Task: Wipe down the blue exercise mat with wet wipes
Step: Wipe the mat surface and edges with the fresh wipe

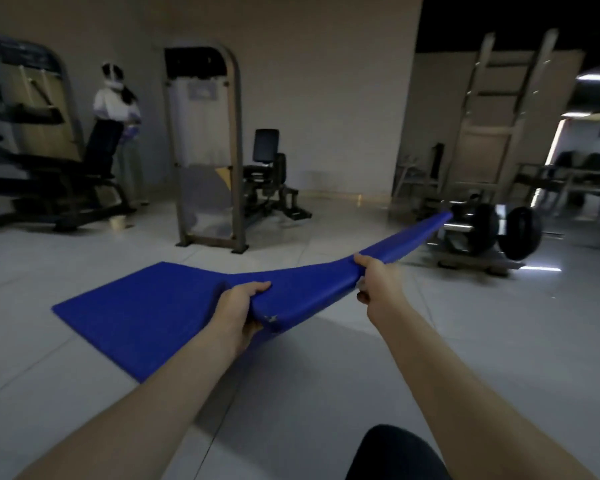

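- A blue exercise mat (pixel 146 306) is partly on the pale tiled floor (pixel 66 375). Its left portion lies flat, and its right portion is lifted off the floor, rising in a long curve towards the upper right.
- The left hand (pixel 243 306) grips the mat's near edge at the point where it bends upward. The hand is wrapped round the edge, with part of it on top and the fingers curled underneath.
- The right hand (pixel 374 282) pinches the same edge further along the raised part, with its fingers curled over the top surface.
- Both bare forearms reach forward from the bottom of the view. A dark knee (pixel 395 455) shows low down.
- Behind the mat stands a tall weight-machine frame (pixel 205 143), with a padded seat machine (pixel 267 174) beside it.
- At right, black barbell plates (pixel 520 233) sit near the mat's raised end.
- At far left, another person (pixel 115 109) stands by exercise equipment. A small cup (pixel 116 223) sits on the floor nearby.
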